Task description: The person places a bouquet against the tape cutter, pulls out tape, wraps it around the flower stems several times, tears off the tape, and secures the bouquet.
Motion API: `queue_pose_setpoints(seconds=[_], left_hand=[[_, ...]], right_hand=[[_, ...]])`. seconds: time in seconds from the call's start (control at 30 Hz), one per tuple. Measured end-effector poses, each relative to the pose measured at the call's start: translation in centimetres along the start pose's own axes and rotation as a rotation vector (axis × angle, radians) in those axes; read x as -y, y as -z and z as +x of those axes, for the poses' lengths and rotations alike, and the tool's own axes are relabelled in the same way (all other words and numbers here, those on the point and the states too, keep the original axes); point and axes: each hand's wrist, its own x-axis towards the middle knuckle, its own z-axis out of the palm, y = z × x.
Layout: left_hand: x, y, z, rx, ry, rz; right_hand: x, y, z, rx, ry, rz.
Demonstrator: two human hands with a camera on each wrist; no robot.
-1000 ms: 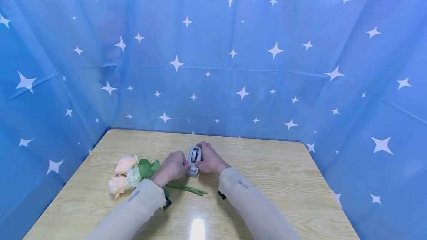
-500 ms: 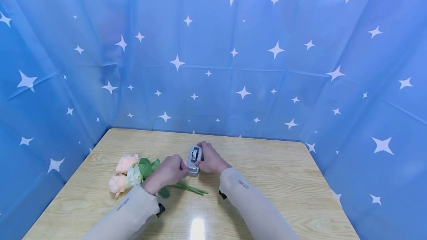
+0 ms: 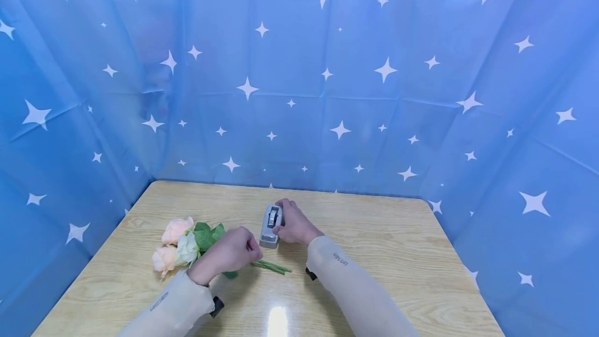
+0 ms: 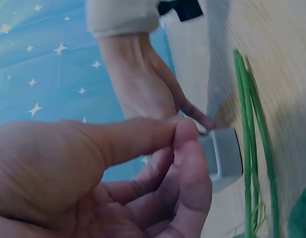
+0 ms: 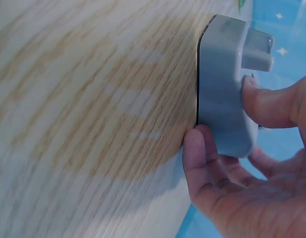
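In the head view a grey tape dispenser (image 3: 270, 227) stands on the wooden table, its tape roll visible in the top. My right hand (image 3: 295, 223) holds it from the right side. The right wrist view shows the thumb (image 5: 269, 104) on its upper part and the fingertips (image 5: 195, 148) low at its base. My left hand (image 3: 236, 247) is just left of the dispenser's near end, above the flower stems (image 3: 271, 266). Its thumb and index finger pinch together in the left wrist view, on what appears to be clear tape, almost wholly hidden.
Pink and white artificial roses (image 3: 177, 246) with green leaves lie on the left of the table (image 3: 374, 254), partly behind my left hand. A blue curtain (image 3: 299, 92) with white stars hangs behind and beside the table.
My left hand has drawn back from the dispenser's near end, toward the lower left, with its fingers pinched. The right hand and dispenser have stayed in nearly the same place.
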Motion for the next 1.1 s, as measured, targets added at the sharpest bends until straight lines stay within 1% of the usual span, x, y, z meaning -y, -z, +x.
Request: queue_pose_setpoints(seconds=[0.13, 0.2, 0.3, 0.43, 0.53, 0.6, 0.67, 0.77, 0.83, 0.93, 1.03, 1.1], left_hand=[[0.4, 0.2, -0.3, 0.058, -0.028, -0.06], [0.6, 0.3, -0.4, 0.063, -0.03, -0.076], [1.0, 0.1, -0.5, 0.048, -0.012, -0.075], [2.1, -1.0, -0.5, 0.02, 0.018, -0.055], [3.0, -1.9, -0.2, 0.007, 0.013, -0.056], [4.1, -2.6, 0.5, 0.013, 0.001, -0.046], [4.3, -3.0, 0.7, -0.002, -0.005, -0.024], [4.2, -3.3, 0.7, -0.025, 0.01, 0.026], [3.3, -3.2, 0.3, -0.06, 0.033, 0.059], [2.9, -3.3, 0.1, -0.087, 0.058, 0.112], [2.7, -3.5, 0.1, -0.108, 0.069, 0.142], [2.5, -3.6, 0.1, -0.119, 0.074, 0.146]], right_hand=[[0.0, 0.0, 0.1, -0.005, -0.012, 0.0], [-0.1, 0.1, 0.2, -0.013, -0.015, 0.0], [-0.2, 0.0, 0.2, -0.019, -0.01, 0.008], [-0.4, -0.2, 0.1, -0.016, -0.001, 0.013], [-0.4, -0.3, 0.1, -0.018, 0.002, 0.01], [-0.3, -0.4, 0.0, -0.021, 0.001, 0.008], [-0.2, -0.4, 0.0, -0.02, -0.004, 0.01], [0.0, -0.4, -0.1, -0.017, -0.003, 0.014], [0.1, -0.4, -0.1, -0.014, 0.001, 0.014], [0.2, -0.4, -0.1, -0.014, 0.004, 0.013], [0.0, -0.4, -0.1, -0.015, 0.0, 0.014], [0.0, -0.4, -0.2, -0.014, -0.003, 0.014]])
